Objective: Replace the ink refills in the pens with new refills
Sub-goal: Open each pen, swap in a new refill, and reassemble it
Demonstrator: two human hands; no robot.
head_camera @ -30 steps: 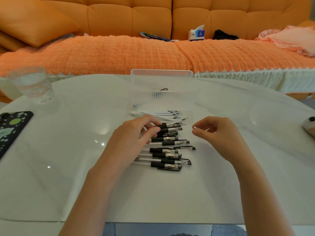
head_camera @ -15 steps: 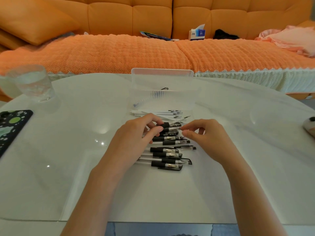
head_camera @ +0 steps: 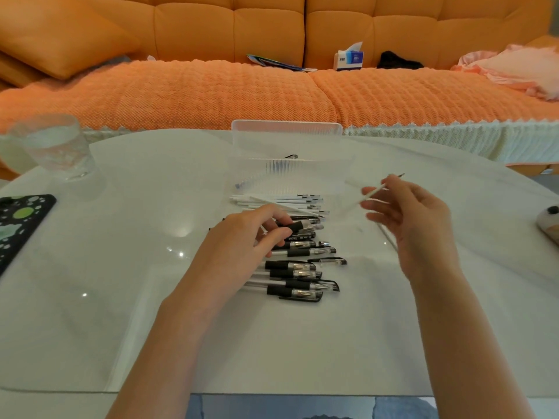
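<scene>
Right hand (head_camera: 414,219) pinches a refill (head_camera: 374,192) (blurred, fingers seemingly spread); left hand (head_camera: 242,237) grips a pen (head_camera: 296,227).

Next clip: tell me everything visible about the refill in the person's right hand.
The refill is a thin, straight, whitish tube, plastic by its look, with a small dark tip. It lies tilted, tip pointing up and to the right, lifted above the table, right of the clear box. The right hand pinches it toward the tip end. Its lower end is blurred.
</scene>
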